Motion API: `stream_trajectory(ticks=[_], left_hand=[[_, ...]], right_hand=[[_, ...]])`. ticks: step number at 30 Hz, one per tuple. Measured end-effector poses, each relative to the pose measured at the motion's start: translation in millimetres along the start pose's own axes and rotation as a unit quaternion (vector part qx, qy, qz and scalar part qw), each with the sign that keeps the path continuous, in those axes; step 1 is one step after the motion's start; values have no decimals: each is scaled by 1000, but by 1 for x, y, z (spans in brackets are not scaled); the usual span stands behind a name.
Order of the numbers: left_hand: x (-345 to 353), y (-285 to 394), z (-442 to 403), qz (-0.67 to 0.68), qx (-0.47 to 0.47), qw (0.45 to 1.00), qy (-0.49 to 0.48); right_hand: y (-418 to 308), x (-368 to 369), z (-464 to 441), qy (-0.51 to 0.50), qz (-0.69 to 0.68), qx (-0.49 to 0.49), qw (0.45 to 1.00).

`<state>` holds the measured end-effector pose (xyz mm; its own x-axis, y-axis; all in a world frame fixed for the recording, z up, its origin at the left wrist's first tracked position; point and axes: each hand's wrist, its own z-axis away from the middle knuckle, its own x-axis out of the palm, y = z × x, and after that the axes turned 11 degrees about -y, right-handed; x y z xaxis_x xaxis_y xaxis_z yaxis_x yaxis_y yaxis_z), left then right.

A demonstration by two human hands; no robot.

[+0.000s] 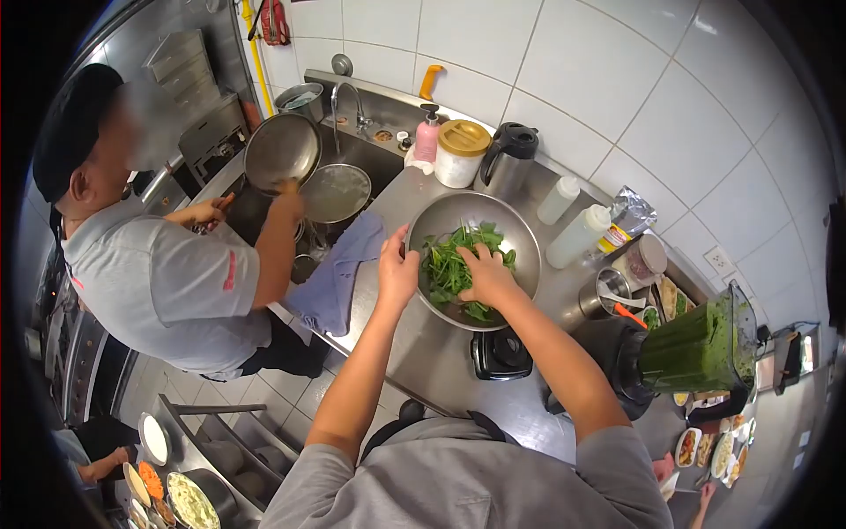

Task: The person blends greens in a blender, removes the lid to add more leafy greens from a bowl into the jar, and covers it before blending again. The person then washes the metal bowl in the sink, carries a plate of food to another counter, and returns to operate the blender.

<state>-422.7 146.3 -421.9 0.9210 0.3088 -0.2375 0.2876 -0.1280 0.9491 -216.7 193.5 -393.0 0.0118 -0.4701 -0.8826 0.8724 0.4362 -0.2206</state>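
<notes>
A wide metal bowl with leafy greens in it stands on the steel counter. My left hand grips the bowl's left rim, thumb inside and fingers along the edge. Inside the bowl, my right hand rests on the greens with its fingers spread and bent into the leaves; whether it pinches any leaves cannot be made out. Just below the bowl sits a small black appliance base.
At the left, a co-worker holds a pan over the sink. A blue cloth hangs over the counter edge. Behind the bowl stand a kettle and bottles; a blender jar of green mix is at the right.
</notes>
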Motion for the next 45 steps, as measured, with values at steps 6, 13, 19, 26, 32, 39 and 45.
stream_trajectory(ticks=[6, 13, 19, 26, 32, 39, 45], left_hand=[[-1, 8, 3, 5, -7, 1000, 6], [-15, 14, 8, -11, 27, 1000, 9], [-32, 52, 4, -48, 124, 990, 39], [-18, 96, -26, -99, 157, 969, -161], [31, 69, -71, -319, 133, 838, -421], [68, 69, -80, -447, 80, 705, -546], [74, 75, -68, -427, 109, 682, -584]], right_hand=[[25, 2, -7, 72, -26, -15, 997], [42, -32, -4, 181, -247, -41, 951], [29, -77, 40, 170, -337, -74, 923], [20, -139, 105, 241, -340, -81, 905], [37, -192, 187, 337, -280, -3, 899], [43, -229, 319, 446, -295, -2, 845], [63, -242, 415, 470, -171, 116, 858]])
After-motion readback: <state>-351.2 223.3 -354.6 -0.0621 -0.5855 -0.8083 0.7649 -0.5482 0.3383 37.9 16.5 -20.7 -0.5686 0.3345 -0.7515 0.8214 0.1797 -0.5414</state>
